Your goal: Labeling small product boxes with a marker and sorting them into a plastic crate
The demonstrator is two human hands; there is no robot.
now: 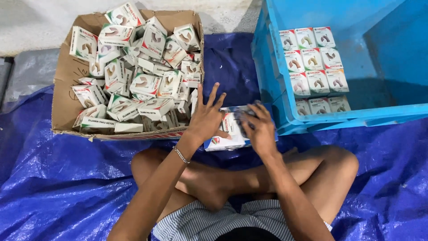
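- Small white boxes (229,129), a short stack of them with red and green print, sit between the two hands, just above the person's crossed legs and over the blue tarp (58,187).
- Left hand (206,117) rests against the left side of the stack, fingers spread wide apart and pointing up, palm toward the boxes; a thin bracelet (181,155) circles that wrist.
- Right hand (258,129) lies over the top right of the stack, fingers curled down together onto it; the fingertips are blurred, so how firmly they clamp cannot be told.
- Cardboard carton (67,76) stands to the upper left, touching the tarp, filled with a loose jumble of the same white boxes lying at all angles.
- Blue plastic crate (276,89) stands to the upper right, just beside the hands; inside it the same boxes are packed upright in neat rows against the near left wall.
- Striped shorts (200,223) show at the bottom edge.
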